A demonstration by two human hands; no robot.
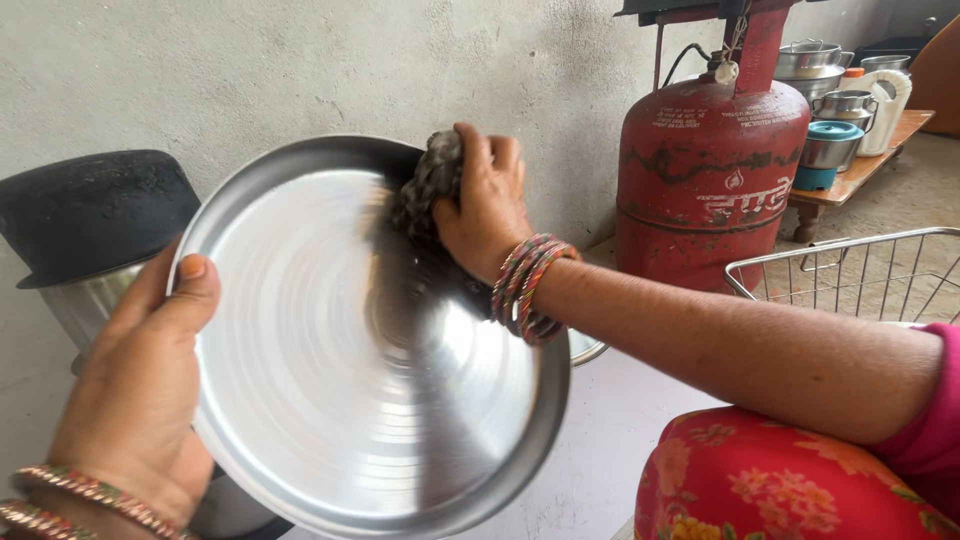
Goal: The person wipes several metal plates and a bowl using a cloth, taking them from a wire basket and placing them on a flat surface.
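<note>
A large round steel plate is held up on edge, its shiny face toward me. My left hand grips its left rim, thumb over the front. My right hand presses a dark metal scouring pad against the plate's upper right part. Coloured bangles ring both wrists.
A blackened pot sits upside down on a steel vessel at the left. A red gas cylinder stands against the wall. A wire basket is at the right. Steel containers crowd a low wooden bench behind it. Red floral cloth covers my knee.
</note>
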